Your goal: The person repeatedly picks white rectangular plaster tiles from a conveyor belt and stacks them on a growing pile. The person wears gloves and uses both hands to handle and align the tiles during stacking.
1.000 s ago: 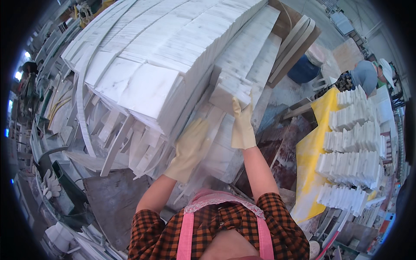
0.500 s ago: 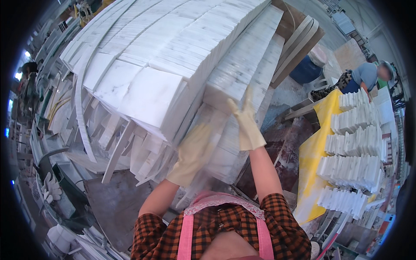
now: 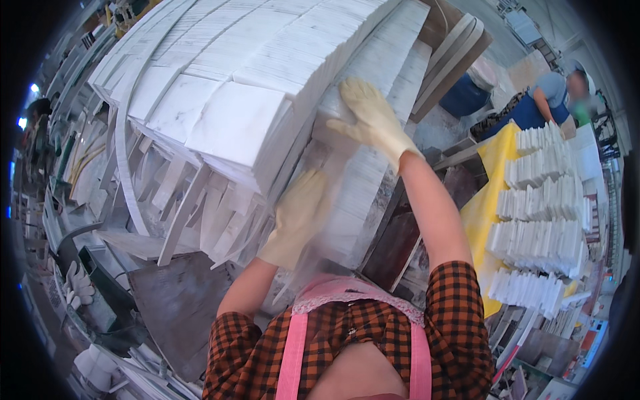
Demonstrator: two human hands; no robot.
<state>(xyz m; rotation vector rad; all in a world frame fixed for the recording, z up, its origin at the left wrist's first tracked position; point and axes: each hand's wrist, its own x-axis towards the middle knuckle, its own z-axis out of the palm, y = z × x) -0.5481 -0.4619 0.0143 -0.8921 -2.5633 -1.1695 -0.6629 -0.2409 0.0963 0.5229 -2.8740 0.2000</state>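
Observation:
Both my hands wear cream rubber gloves. My right hand (image 3: 373, 120) lies over the near end of a narrower row of white marble tiles (image 3: 383, 57), its thumb apart and its fingers stretched across the tile tops. Lower and to the left, my left hand (image 3: 297, 217) is beside the near end of this row; its fingers are partly smeared, and whether they grip a piece is unclear. A blurred pale shape shows between the two hands. Left of them rises a large block of tightly stacked white marble tiles (image 3: 233, 123), the side of which is close to my left hand.
Thin stone strips (image 3: 183, 213) lean against the block's near side. On the right, a yellow sheet (image 3: 472, 217) lies under several rows of white slabs (image 3: 537, 247). Beyond it a co-worker (image 3: 553, 97) bends over. A blue barrel (image 3: 465, 97) stands near a wooden board (image 3: 460, 63).
My right hand has moved up and left, from the row's near end onto the tile tops. My left hand has shifted slightly up and right. The co-worker has shifted slightly.

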